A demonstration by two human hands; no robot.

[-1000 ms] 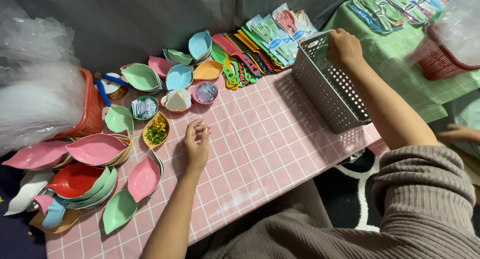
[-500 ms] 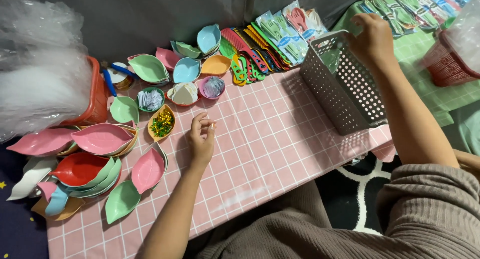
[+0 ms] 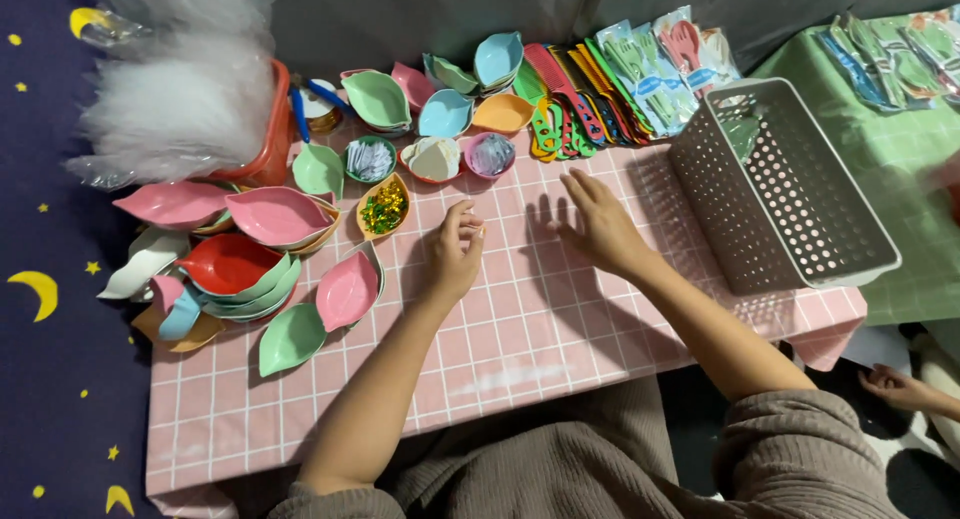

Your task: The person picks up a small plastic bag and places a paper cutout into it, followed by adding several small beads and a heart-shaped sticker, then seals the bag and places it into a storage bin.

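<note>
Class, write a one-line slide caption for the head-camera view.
Both hands, left hand and right hand, rest on a pink checked tablecloth between leaf-shaped dishes and a grey perforated basket.

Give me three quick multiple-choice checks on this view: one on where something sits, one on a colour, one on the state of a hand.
1. Where is the grey perforated plastic basket?
A. right end of the pink checked table
B. left end
C. on the floor

2. What colour is the leaf-shaped dish nearest the left hand?
A. blue
B. pink
C. orange

3. How is the right hand?
A. gripping the basket
B. holding a comb
C. open, fingers spread, holding nothing

Answers: 1 A, the basket stands at the table's right end. 2 B, the dish just left of that hand is pink. 3 C, the palm faces down over bare tablecloth.
</note>
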